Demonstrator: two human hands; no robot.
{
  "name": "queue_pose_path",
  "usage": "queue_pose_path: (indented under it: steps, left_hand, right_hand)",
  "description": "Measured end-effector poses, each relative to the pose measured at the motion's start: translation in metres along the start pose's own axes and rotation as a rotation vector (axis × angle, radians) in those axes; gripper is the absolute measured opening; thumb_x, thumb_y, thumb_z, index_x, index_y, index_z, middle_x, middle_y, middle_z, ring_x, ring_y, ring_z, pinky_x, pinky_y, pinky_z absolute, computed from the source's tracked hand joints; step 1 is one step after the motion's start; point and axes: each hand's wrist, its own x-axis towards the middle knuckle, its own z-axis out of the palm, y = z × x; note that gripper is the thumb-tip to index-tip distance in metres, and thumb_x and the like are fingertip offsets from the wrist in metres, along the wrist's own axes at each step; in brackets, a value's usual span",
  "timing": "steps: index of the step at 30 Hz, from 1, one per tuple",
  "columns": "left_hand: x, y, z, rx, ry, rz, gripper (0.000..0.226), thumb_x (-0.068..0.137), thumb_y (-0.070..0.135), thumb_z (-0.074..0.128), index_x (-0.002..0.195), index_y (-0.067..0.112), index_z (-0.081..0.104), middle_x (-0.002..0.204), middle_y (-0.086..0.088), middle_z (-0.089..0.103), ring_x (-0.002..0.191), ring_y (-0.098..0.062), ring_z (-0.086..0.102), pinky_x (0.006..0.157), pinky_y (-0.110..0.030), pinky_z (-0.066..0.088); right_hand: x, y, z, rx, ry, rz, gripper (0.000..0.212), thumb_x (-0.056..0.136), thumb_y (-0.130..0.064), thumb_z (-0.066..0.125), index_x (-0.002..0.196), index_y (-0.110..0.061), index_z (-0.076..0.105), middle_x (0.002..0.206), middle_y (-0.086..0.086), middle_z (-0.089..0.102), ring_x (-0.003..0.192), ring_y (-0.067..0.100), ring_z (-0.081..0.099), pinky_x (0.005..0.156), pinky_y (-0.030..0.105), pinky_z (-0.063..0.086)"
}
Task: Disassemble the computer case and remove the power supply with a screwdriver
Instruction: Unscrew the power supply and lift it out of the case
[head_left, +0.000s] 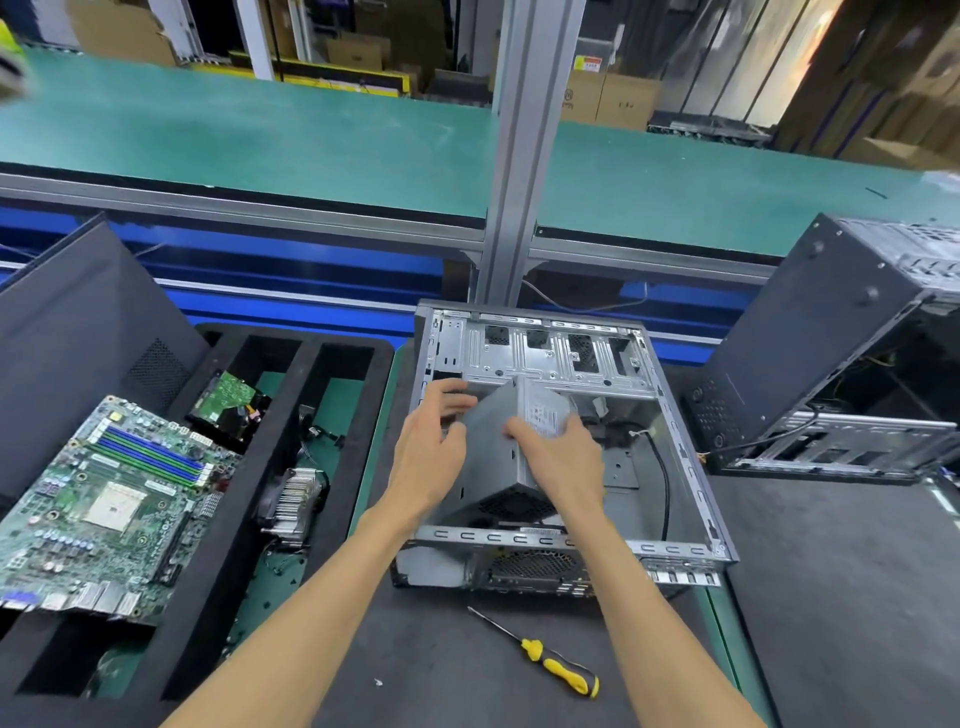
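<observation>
Green circuit board fills the far left: a motherboard (104, 499) lies tilted across the edge of a black foam tray (291, 364), with a dark case panel (78, 322) leaning behind it. Inside the tray's slots sit a hard drive (228, 410) with its green board facing up and, nearer the camera, a finned heatsink (293, 501).

At the centre of the desk (831, 597) lies the open computer case (675, 467), its bare metal frame facing up. The grey power supply (493, 467) is inside it, tilted, with one corner raised above the frame and its vented end near the case's front rail. The left hand (426, 457) holds the supply's left side, fingers curled over its upper edge. The right hand (566, 462) presses on the top right face, fingers wrapped around the edge beside the white label. A black cable (662, 478) runs along the case floor just right of the supply.

In front of the case, on the dark mat, a screwdriver (550, 660) with a yellow and black handle lies untouched, its shaft pointing up and left, well apart from both hands.

At the far right a second computer case (831, 353) stands tipped, its open side facing the camera, with wires hanging inside. Behind everything runs a green conveyor belt (260, 135) crossed by a grey metal post (519, 156).
</observation>
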Motion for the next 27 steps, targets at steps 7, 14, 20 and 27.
queue_pose_path:
  steps: [7, 14, 20, 27]
  left_hand:
    - [0.001, 0.002, -0.003, -0.191, 0.112, 0.01, 0.028, 0.098, 0.017, 0.045, 0.123, 0.027, 0.052, 0.116, 0.016, 0.064, 0.114, -0.003, 0.059, 0.104, -0.036, 0.046]
    - [0.017, 0.007, -0.014, -0.544, 0.22, -0.065, 0.027, 0.097, 0.027, 0.052, 0.12, 0.017, 0.06, 0.117, -0.002, 0.071, 0.115, -0.014, 0.064, 0.111, -0.04, 0.042]
    - [0.026, 0.022, -0.005, -0.492, -0.049, -0.088, 0.048, 0.083, 0.053, 0.059, 0.127, 0.032, 0.059, 0.136, 0.006, 0.062, 0.128, -0.005, 0.054, 0.115, -0.033, 0.033]
    - [0.03, 0.038, 0.015, -0.211, -0.251, -0.016, 0.039, 0.105, 0.03, 0.041, 0.144, 0.028, 0.047, 0.123, 0.025, 0.062, 0.112, 0.01, 0.058, 0.085, -0.007, 0.044]
  right_hand:
    - [0.0, -0.015, -0.05, 0.303, -0.055, -0.053, 0.053, 0.054, -0.059, 0.072, 0.092, -0.024, 0.063, 0.081, -0.002, 0.074, 0.071, 0.017, 0.072, 0.054, 0.033, 0.059]
    - [-0.007, 0.008, -0.079, 0.627, -0.225, 0.036, 0.052, 0.064, -0.043, 0.07, 0.096, -0.002, 0.068, 0.074, 0.003, 0.073, 0.062, 0.015, 0.068, 0.048, 0.022, 0.049]
    - [0.001, 0.026, -0.091, 0.932, -0.305, 0.152, 0.064, 0.046, -0.052, 0.075, 0.098, -0.017, 0.064, 0.083, 0.0, 0.076, 0.072, 0.018, 0.071, 0.061, 0.028, 0.055]
    - [0.008, 0.034, -0.1, 1.382, -0.347, 0.247, 0.023, 0.067, -0.049, 0.07, 0.059, -0.027, 0.067, 0.07, -0.008, 0.067, 0.059, 0.015, 0.066, 0.057, 0.03, 0.054]
